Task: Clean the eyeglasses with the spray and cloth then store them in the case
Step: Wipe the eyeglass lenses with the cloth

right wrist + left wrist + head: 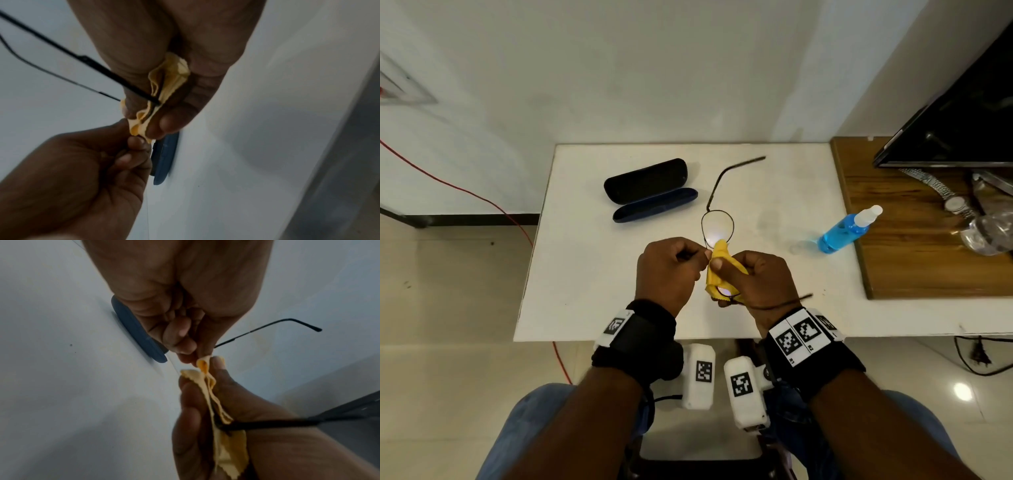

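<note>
White table [585,274] against pale wall, eyeglasses [717,224] at frame centre: left hand [669,270] pinching thin wire frame near bridge, right hand [763,277] clamping yellow cloth [717,267] round lower lens; light, springy, probably easily bent, best held by rim, never lens.

From the head view we look steeply down and forward over the white table [592,308], far edge at the wall. Each wrist view sits very near its own hand, facing along the fingers. All three share the yellow cloth [717,270] [207,386] [164,84] and the case [650,190] [135,332] [164,155].
</note>
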